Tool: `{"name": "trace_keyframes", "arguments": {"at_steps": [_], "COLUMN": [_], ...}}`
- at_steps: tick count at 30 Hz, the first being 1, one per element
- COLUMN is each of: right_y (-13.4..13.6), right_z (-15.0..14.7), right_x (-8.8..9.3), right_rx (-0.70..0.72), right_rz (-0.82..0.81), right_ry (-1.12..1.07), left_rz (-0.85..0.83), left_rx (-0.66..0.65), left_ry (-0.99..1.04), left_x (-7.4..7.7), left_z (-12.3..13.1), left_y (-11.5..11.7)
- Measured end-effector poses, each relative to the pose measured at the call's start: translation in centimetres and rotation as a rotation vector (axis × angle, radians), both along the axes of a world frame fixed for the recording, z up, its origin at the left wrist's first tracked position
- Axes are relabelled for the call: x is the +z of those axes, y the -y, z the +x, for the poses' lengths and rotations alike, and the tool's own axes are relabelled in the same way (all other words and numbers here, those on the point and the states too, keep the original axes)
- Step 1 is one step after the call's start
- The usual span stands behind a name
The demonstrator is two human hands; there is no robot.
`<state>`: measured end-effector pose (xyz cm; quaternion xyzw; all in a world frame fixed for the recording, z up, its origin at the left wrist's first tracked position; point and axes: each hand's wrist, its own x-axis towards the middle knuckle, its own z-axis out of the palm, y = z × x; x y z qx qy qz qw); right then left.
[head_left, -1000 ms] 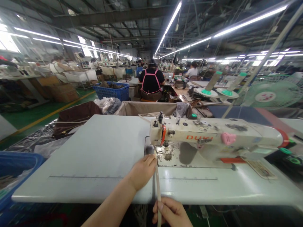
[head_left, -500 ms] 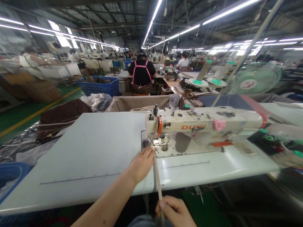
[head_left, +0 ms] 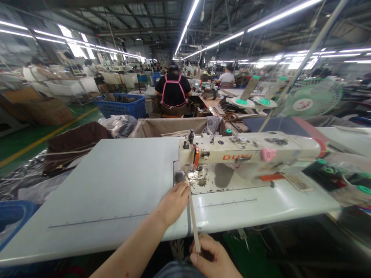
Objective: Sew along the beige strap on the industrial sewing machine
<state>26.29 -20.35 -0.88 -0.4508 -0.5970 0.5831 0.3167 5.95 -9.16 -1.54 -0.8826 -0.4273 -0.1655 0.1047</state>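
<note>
While the left hand point(head_left: 173, 202) presses flat, grip released, on the strap point(head_left: 193, 216) beside the needle point(head_left: 190, 176) and the right hand point(head_left: 213, 258) pinches its end past the bench point(head_left: 116, 185), a tug could skew it or draw the left hand under.

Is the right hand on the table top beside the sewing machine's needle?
No, the right hand pinches the strap below the table edge; the left hand is the one by the sewing machine.

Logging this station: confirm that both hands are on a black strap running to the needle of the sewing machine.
Not black: the head view shows the strap is beige. The left hand and right hand are on it, running to the needle of the sewing machine.
</note>
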Motion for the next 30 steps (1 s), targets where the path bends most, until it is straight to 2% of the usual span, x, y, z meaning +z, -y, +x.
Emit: {"name": "trace_keyframes", "arguments": {"at_steps": [3, 8, 13, 22, 30], "right_y": [-0.2, -0.1, 0.1, 0.6, 0.6], "right_z": [-0.4, -1.1, -1.0, -0.3, -0.4], "right_x": [0.7, 1.1, 1.0, -1.4, -0.7], "right_rx": [-0.084, -0.119, -0.113, -0.118, -0.094], "right_rz": [-0.058, -0.307, -0.272, -0.239, -0.23], "right_ry": [-0.022, -0.236, -0.207, -0.201, -0.178], "left_rz": [-0.024, -0.019, -0.019, -0.023, -0.051], "left_rx": [-0.001, 0.0, -0.008, 0.003, 0.005], "left_ry": [0.018, 0.053, 0.069, 0.047, 0.018], "left_x": [-0.2, -0.4, -0.1, 0.0, -0.2], "left_z": [-0.1, -0.1, -0.2, -0.4, -0.3], "left_y": [0.0, 0.0, 0.0, 0.0, 0.0]}}
